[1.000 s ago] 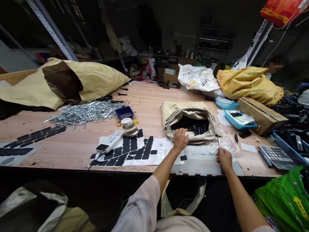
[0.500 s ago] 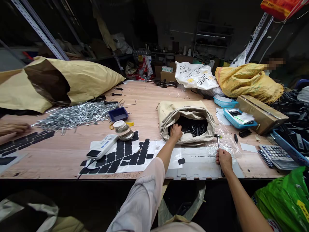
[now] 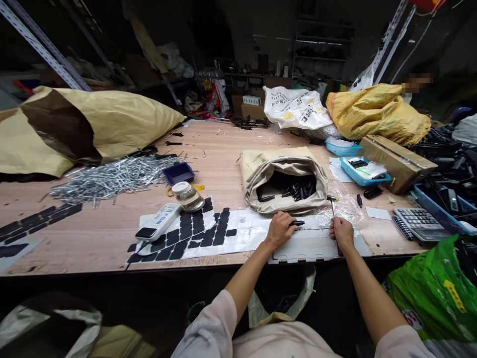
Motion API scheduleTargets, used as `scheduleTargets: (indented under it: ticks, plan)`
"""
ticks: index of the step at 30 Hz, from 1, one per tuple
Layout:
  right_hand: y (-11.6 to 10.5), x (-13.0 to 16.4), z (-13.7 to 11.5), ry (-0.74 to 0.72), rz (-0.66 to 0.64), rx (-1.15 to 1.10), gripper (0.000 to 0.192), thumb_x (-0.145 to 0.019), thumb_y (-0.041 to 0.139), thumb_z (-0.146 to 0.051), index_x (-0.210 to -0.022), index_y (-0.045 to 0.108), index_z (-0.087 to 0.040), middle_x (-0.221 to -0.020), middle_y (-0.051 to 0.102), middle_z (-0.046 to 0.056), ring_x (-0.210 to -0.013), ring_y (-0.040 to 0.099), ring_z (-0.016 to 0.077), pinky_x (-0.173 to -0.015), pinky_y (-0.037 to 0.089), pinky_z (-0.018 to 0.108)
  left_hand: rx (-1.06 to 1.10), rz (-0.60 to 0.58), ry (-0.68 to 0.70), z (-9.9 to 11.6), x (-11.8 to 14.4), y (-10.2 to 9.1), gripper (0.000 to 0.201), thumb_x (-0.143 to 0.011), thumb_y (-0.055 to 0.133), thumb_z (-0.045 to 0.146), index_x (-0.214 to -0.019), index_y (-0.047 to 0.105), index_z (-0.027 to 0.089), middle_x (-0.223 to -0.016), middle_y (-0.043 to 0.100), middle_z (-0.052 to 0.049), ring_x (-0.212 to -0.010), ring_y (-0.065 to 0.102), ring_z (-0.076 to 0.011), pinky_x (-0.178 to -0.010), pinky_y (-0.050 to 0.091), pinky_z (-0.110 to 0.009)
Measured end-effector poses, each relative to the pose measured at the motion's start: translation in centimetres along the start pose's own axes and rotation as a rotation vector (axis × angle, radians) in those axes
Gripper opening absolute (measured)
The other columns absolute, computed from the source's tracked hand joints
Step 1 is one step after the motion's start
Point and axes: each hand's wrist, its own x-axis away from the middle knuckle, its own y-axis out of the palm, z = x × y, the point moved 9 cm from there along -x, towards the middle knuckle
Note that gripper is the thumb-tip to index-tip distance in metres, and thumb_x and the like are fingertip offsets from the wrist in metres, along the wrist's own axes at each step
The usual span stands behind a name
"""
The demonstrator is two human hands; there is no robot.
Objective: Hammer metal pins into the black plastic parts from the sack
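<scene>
My left hand (image 3: pixel 279 229) holds a small black part (image 3: pixel 297 223) over a grey foam mat (image 3: pixel 311 246) at the table's near edge. My right hand (image 3: pixel 342 232) grips the handle of a small hammer (image 3: pixel 333 205), whose head points away from me. Just behind both hands stands an open tan sack (image 3: pixel 285 181) with several black parts inside. Left of my left hand lie white sheets carrying black adhesive pads (image 3: pixel 194 231).
A heap of silver metal pins (image 3: pixel 112 176), a blue tray (image 3: pixel 179 172), a tape roll (image 3: pixel 188 194) and a white handheld device (image 3: pixel 158 223) lie to the left. A calculator (image 3: pixel 419 220), blue baskets, a cardboard box (image 3: pixel 397 161) and yellow sack (image 3: pixel 376 117) crowd the right. A person sits behind the yellow sack.
My left hand came out of the tan sack with a black part and moved down to the foam mat. The right hand with the hammer barely moved. The view shifted slightly.
</scene>
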Motion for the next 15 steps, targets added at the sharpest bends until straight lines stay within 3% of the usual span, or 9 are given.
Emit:
scheduleTargets:
  ticks: [4, 8, 12, 15]
  plan:
    - [-0.9, 0.4, -0.7, -0.047, 0.046, -0.044, 0.025, -0.075, 0.065, -0.042, -0.076, 0.066, -0.016, -0.061, 0.063, 0.001, -0.041, 0.051, 0.0107, -0.034, 0.043, 0.021, 0.056, -0.067, -0.149, -2.4, 0.1, 1.6, 0.019, -0.086, 0.073, 0.025, -0.104, 0.076, 0.023, -0.099, 0.068, -0.005, -0.099, 0.054, -0.0231, -0.090, 0.044, -0.037]
    - [-2.9, 2.4, -2.6, -0.214, 0.168, -0.064, 0.035, -0.082, 0.062, -0.053, -0.077, 0.065, -0.018, -0.071, 0.067, 0.004, -0.046, 0.053, 0.0108, -0.039, 0.045, 0.021, 0.092, -0.063, -0.205, -3.3, -0.4, 1.9, 0.022, -0.086, 0.073, 0.025, -0.108, 0.076, 0.024, -0.102, 0.066, -0.005, -0.101, 0.053, -0.0227, -0.093, 0.044, -0.037]
    - [-2.0, 5.3, -3.3, -0.258, 0.011, 0.084, 0.042, -0.083, 0.063, -0.058, -0.087, 0.071, -0.018, -0.074, 0.069, 0.005, -0.048, 0.054, 0.0126, -0.042, 0.043, 0.023, 0.097, -0.069, -0.221, -3.4, -0.4, 2.0, 0.021, -0.086, 0.073, 0.025, -0.106, 0.076, 0.024, -0.103, 0.065, -0.004, -0.101, 0.053, -0.0225, -0.093, 0.044, -0.037]
    - [-0.4, 7.2, -3.3, -0.305, -0.124, 0.270, 0.038, -0.080, 0.066, -0.054, -0.089, 0.076, -0.019, -0.073, 0.072, 0.004, -0.059, 0.062, 0.0181, -0.054, 0.049, 0.026, 0.095, -0.069, -0.231, -3.3, -0.4, 2.0, 0.020, -0.086, 0.073, 0.026, -0.106, 0.076, 0.023, -0.103, 0.065, -0.004, -0.101, 0.053, -0.0229, -0.092, 0.044, -0.037]
